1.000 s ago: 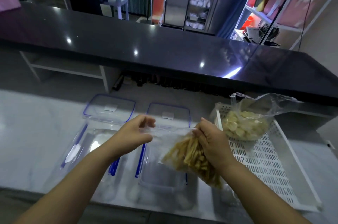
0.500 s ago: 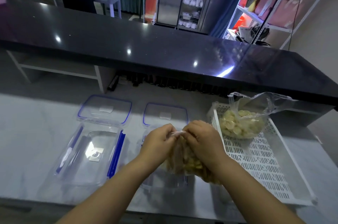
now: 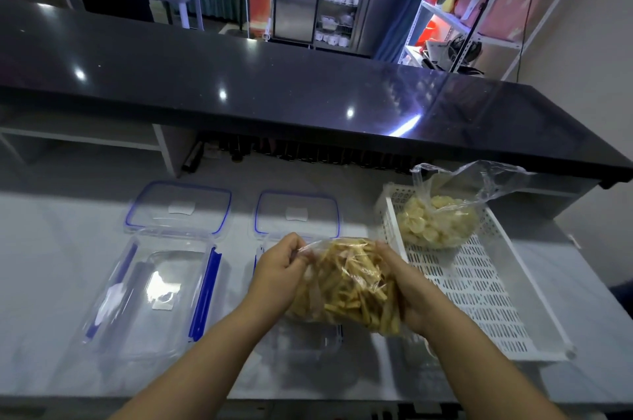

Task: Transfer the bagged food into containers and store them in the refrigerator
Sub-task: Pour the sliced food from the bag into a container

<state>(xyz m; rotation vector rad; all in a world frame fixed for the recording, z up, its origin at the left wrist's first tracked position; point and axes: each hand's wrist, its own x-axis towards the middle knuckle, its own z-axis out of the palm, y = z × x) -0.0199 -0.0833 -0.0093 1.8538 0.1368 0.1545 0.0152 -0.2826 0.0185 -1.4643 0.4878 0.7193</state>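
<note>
The bag of yellow sticks (image 3: pixel 349 286) is held between both hands over an open clear container (image 3: pixel 315 344) on the table (image 3: pixel 51 248). Its top edge is pinched by the left hand (image 3: pixel 279 277), fingers (image 3: pixel 294 250) curled; its right side is gripped by the right hand (image 3: pixel 407 296).

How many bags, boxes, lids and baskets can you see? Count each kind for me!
Bags of food: 2
Clear boxes: 2
Blue-rimmed lids: 2
White basket: 1
Total: 7
</note>
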